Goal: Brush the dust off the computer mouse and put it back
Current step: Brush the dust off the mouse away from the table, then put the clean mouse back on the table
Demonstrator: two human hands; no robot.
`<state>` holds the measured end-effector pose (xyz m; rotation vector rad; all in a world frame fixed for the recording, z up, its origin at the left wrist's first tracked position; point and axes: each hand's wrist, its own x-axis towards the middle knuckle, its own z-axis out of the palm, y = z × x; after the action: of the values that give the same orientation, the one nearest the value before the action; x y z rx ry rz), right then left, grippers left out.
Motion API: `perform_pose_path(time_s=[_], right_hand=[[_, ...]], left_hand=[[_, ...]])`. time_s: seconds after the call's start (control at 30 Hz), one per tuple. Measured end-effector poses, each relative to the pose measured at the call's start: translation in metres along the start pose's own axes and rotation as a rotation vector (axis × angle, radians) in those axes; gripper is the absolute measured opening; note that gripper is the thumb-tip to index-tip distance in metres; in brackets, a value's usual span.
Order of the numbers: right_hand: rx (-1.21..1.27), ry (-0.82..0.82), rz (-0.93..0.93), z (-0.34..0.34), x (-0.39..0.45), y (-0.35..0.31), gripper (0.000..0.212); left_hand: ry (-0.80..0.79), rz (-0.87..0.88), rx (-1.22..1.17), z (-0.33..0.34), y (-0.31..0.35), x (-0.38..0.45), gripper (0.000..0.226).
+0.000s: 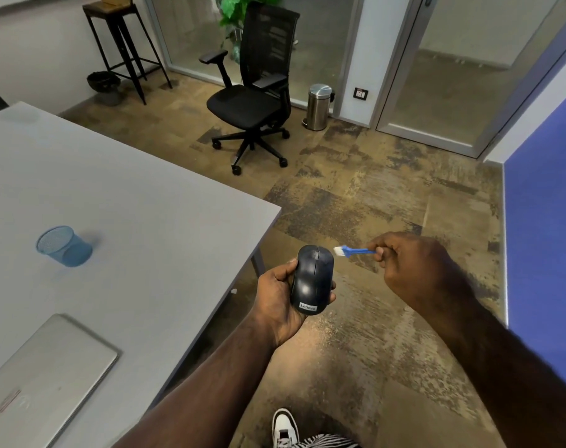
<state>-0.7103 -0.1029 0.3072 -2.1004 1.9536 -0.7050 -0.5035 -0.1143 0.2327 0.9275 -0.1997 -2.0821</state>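
Low in the centre of the frame, the left hand (280,294) cradles the dark computer mouse (312,279) top-side up over the floor, its grip curled around the mouse's sides, just right of the grey counter (130,195) edge. To its right, the right hand (407,263) has its grip pinched on the handle of a small blue brush (356,252), whose white bristles meet the mouse's upper right edge. On the counter at left lie a blue mesh cup (64,245) tipped on its side and a closed silver laptop (46,367).

Mouse (312,279) dark navy, perhaps black; brush (352,252) blue, white bristles
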Motion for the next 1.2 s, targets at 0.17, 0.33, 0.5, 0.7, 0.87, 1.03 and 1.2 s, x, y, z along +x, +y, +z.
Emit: perform_pose_path(time_s=[0.17, 0.33, 0.5, 0.7, 0.87, 1.03, 1.2], right_hand=[[0.314, 0.077, 0.192, 0.001, 0.005, 0.015, 0.021], [0.802, -0.011, 0.383, 0.005, 0.011, 0.023, 0.026], [1.09, -0.149, 0.505, 0.023, 0.022, 0.018, 0.021], [1.296, -0.286, 0.592, 0.07, 0.044, -0.02, 0.017], [1.185, -0.482, 0.522, 0.121, 0.051, -0.083, 0.016], [1.132, -0.655, 0.434, 0.17, 0.047, -0.157, 0.019], [1.051, -0.686, 0.407, 0.212, 0.043, -0.214, 0.021]], left_hand=[[-0.033, 0.036, -0.018, -0.006, 0.005, -0.002, 0.044], [-0.039, 0.078, -0.024, -0.016, 0.012, -0.008, 0.036], [0.063, 0.122, -0.092, -0.031, 0.021, -0.013, 0.048], [0.28, 0.277, -0.171, -0.064, 0.036, -0.024, 0.029], [0.399, 0.41, -0.256, -0.095, 0.055, -0.04, 0.016], [0.518, 0.475, -0.162, -0.129, 0.079, -0.059, 0.025], [0.599, 0.496, -0.21, -0.163, 0.101, -0.075, 0.034]])
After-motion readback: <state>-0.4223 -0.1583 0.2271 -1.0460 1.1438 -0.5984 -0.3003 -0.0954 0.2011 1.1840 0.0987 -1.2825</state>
